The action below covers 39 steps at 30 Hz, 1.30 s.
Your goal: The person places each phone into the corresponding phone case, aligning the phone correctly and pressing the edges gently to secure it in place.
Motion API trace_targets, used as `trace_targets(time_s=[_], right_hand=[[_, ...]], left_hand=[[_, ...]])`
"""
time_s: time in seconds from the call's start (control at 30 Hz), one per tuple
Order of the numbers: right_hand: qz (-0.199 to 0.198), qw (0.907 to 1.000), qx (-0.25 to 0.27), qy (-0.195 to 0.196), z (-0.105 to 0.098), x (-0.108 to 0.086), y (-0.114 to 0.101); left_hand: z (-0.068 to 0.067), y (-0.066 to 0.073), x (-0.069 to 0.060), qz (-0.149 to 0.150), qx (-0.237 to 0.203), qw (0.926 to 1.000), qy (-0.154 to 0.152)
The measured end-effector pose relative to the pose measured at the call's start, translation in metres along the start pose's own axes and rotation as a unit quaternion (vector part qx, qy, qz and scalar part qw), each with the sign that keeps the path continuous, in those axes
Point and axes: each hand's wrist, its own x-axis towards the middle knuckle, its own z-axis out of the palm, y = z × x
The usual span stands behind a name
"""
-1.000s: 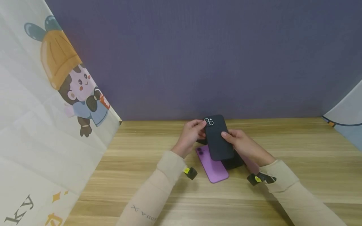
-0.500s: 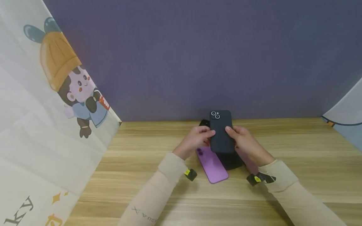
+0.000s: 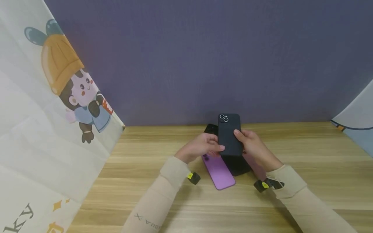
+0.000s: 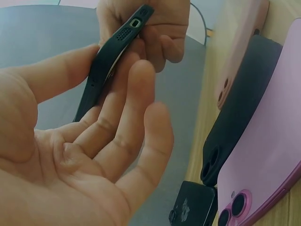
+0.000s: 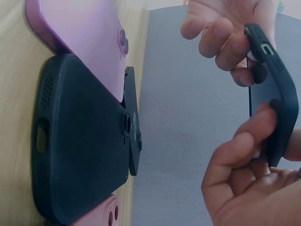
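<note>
A black-cased phone is held up over the table in both hands, its back and two camera rings facing the head camera. My right hand grips its right edge, thumb on the back and fingers behind. My left hand pinches the lower left edge, thumb on the back and fingertips on the screen side. In the left wrist view, the case's bottom edge shows a port opening, and its side looks bent. Below lie a purple phone and a black phone case, partly overlapping.
A second black phone lies behind my left hand, partly hidden. Something pink with camera openings, a phone or case, lies beside the black case. The wooden table meets a dark backdrop close behind the phones.
The held phone has turned upright and shifted slightly right and up. My left hand has slid from its camera corner down to the lower left edge. My right hand keeps its grip.
</note>
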Motion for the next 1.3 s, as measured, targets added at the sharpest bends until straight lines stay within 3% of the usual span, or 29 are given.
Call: trace_targets(time_s=[0.17, 0.37, 0.47, 0.63, 0.87, 1.3], right_hand=[[0.001, 1.0, 0.005, -0.008, -0.0005, -0.0003, 0.0017], [0.0, 0.9999, 0.008, -0.007, -0.0006, -0.0011, 0.0014], [0.002, 1.0, 0.005, 0.001, -0.0005, -0.0009, 0.0005], [0.004, 1.0, 0.001, 0.0, 0.0006, -0.0014, -0.0031], [0.001, 0.9991, 0.017, -0.038, 0.0035, -0.0027, -0.0068], [-0.021, 0.9986, 0.029, -0.04, 0.0027, -0.004, -0.003]], left_hand=[[-0.0024, -0.0004, -0.0001, 0.006, -0.013, 0.9994, -0.03], [-0.0011, -0.0019, 0.0001, 0.022, -0.057, 0.9974, -0.037], [0.0003, -0.0024, 0.0003, 0.041, -0.08, 0.9955, -0.03], [0.0017, -0.0021, 0.0001, 0.058, -0.077, 0.9953, -0.009], [0.0027, -0.0014, -0.0005, 0.056, -0.099, 0.9932, 0.024], [0.0048, -0.0057, 0.0017, 0.061, -0.116, 0.9909, 0.03]])
